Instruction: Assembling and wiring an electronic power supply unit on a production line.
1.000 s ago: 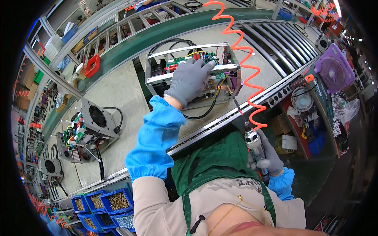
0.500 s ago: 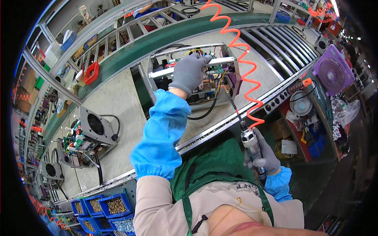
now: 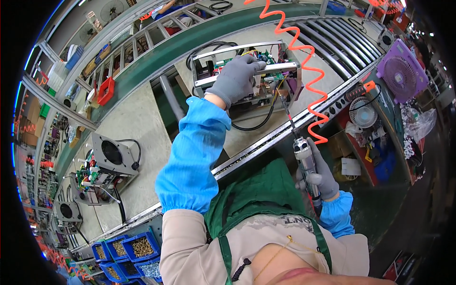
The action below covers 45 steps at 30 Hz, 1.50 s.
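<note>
My left hand (image 3: 236, 80), in a grey glove, is closed over the silver crossbar of an open metal chassis (image 3: 280, 67). Circuit boards, coloured wires and a loose black cable show inside and around it. My right hand (image 3: 324, 175), also gloved, is wrapped round a silver power screwdriver (image 3: 305, 154) fed by a coiled orange hose (image 3: 316, 90). Its long bit reaches up to the chassis's near right corner; whether the tip touches a screw is too small to tell.
Another chassis with a black fan (image 3: 112, 151) stands to the left, more units beyond it. Blue bins (image 3: 141, 248) of screws sit at the lower left. Metal rollers (image 3: 327, 45) lie at the far right, with a purple fan (image 3: 402, 71) beyond. A metal rail edges the bench.
The chassis has shifted right and slightly away with my left hand on it, exposing more of a roller at its left. The screwdriver's bit has moved along to the right.
</note>
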Each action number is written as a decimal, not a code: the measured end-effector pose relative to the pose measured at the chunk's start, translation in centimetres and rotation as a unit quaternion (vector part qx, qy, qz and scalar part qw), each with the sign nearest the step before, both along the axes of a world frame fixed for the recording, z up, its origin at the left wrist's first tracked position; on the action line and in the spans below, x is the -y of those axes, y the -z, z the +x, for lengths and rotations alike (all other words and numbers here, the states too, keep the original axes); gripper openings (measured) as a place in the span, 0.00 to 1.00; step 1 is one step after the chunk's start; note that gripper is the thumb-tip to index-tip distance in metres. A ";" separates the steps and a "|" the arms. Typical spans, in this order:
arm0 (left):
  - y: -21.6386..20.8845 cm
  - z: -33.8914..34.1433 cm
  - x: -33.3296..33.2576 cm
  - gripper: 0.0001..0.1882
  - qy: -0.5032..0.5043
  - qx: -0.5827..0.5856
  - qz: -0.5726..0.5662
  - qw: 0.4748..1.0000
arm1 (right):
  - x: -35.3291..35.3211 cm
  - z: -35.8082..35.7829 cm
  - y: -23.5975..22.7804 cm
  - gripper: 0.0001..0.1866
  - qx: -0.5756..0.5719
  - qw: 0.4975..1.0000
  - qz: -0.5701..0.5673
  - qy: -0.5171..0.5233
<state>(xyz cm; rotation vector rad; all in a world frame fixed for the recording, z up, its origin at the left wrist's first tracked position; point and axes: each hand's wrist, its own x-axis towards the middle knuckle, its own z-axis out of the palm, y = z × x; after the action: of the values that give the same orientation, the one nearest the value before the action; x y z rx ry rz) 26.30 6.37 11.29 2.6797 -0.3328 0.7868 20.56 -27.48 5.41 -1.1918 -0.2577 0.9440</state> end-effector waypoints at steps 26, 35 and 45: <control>-2.9 2.5 1.5 0.29 -0.042 -0.236 -0.043 0.970 | -3.7 2.4 -2.0 0.52 0.031 0.999 0.019 0.004; -1.3 2.9 1.1 0.27 -0.021 -0.149 -0.011 0.989 | -3.3 1.6 -3.8 0.45 -0.066 0.996 0.063 -0.011; -0.7 2.2 3.3 0.22 -0.133 -0.115 0.084 0.981 | -4.9 0.1 -6.1 0.32 -0.105 0.981 0.160 -0.005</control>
<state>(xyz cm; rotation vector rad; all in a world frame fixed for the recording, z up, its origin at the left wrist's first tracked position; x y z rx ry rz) 28.52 3.03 12.03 2.9787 0.0199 0.5281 20.69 -22.54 11.52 -0.7899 -0.2364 0.9868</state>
